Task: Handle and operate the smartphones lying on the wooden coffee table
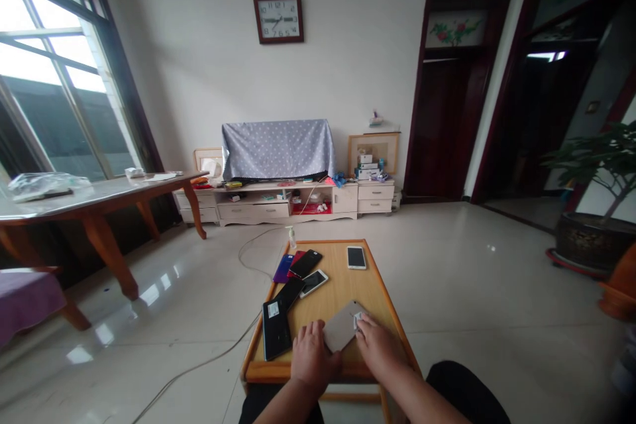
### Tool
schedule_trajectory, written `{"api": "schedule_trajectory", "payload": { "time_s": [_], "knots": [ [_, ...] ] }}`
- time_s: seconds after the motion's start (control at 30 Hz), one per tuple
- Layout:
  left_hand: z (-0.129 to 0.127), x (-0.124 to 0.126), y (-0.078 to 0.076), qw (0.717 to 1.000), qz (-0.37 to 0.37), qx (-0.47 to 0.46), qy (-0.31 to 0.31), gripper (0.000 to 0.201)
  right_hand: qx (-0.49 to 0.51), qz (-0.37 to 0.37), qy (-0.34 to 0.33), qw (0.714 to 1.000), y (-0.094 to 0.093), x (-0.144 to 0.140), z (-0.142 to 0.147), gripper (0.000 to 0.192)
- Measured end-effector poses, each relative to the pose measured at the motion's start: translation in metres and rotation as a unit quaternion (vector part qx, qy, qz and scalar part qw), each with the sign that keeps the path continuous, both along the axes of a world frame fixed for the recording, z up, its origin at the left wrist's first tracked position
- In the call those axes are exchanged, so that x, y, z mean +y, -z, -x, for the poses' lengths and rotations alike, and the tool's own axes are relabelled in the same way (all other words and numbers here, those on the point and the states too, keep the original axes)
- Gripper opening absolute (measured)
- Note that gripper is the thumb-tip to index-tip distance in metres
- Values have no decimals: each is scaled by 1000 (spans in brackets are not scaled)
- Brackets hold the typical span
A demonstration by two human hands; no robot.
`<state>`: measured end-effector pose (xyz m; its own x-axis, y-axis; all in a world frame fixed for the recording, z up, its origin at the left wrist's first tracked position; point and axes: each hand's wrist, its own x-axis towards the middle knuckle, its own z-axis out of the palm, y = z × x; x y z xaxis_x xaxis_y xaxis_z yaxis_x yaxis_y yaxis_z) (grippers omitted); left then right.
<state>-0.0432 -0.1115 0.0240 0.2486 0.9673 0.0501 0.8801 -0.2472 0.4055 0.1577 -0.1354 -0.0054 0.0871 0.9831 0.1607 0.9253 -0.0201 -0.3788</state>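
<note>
A gold-grey tablet (340,326) lies back side up, set at an angle, near the front of the small wooden table (342,291). My left hand (314,356) grips its left corner, thumb at the near edge and fingers bent. At the right edge, my right hand (378,344) has its fingers closed against the tablet beside a white label (357,320); its thumb is mostly hidden. Left of the tablet rests a black tablet (275,334) with a white sticker, overlapping a dark phone (291,291). A white phone (315,282) lies just beyond.
Farther back on the table are a black phone (306,264), a blue-purple phone (283,269), a white phone (356,258) and a pump bottle (291,236). A cable (213,356) runs across the floor at left. A cloth-covered TV cabinet (253,211) stands against the wall.
</note>
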Motion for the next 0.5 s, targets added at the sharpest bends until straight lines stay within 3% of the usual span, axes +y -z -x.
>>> {"api": "schedule_trajectory", "payload": {
  "time_s": [0.13, 0.23, 0.33, 0.5],
  "knots": [
    [-5, 8, -6, 999, 8, 32, 14, 53, 8, -10, 8, 1000, -11, 24, -19, 19],
    [-9, 13, -11, 998, 6, 48, 29, 58, 19, -19, 21, 999, -14, 38, -32, 17],
    [-12, 18, -17, 997, 16, 61, 36, 63, 42, -22, 37, 998, -12, 50, -41, 17],
    [-22, 27, -32, 989, 45, 111, 85, 56, 104, -21, 69, 992, 0, 69, -55, 23]
  ]
}}
